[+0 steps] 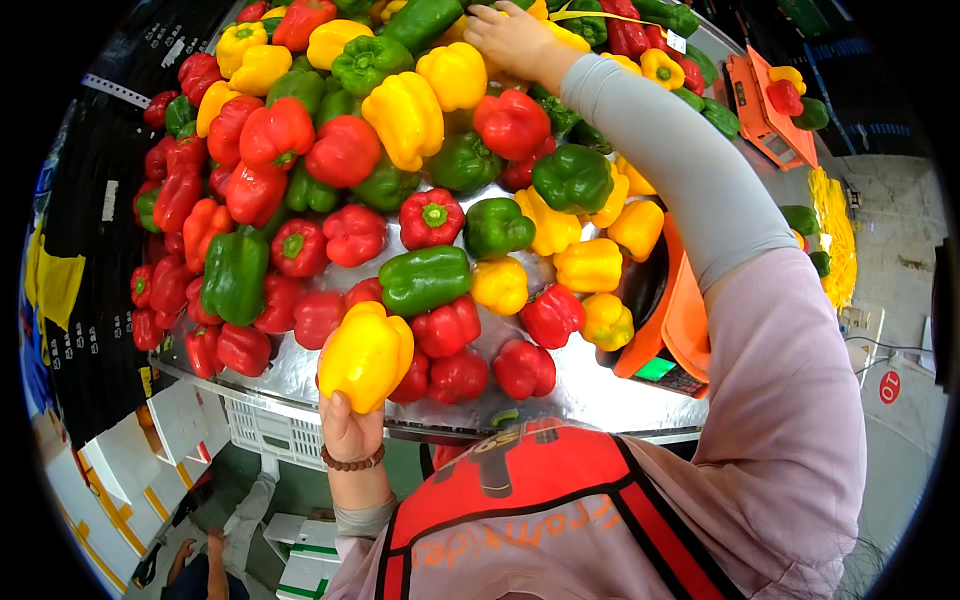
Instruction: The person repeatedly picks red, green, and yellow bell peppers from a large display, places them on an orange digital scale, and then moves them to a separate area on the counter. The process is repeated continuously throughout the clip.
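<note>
My left hand (351, 427) holds a yellow bell pepper (366, 357) above the near edge of a metal table (585, 397). My right hand (510, 37) reaches to the far side of the pile, among yellow and green peppers; its fingertips touch the peppers there, and whether it grips one cannot be told. Below it lie a yellow pepper (453, 76) and a red pepper (512, 124). Red, green and yellow bell peppers cover much of the table, among them a green one (424, 280) lying on its side near my left hand.
An orange scale (679, 337) stands under my right arm, with yellow peppers beside it. Another orange scale (772, 112) bearing peppers is at the right, near yellow strips (832, 240). A white plastic crate (274, 431) sits below the table edge. Another person's arms (216, 562) show at the lower left.
</note>
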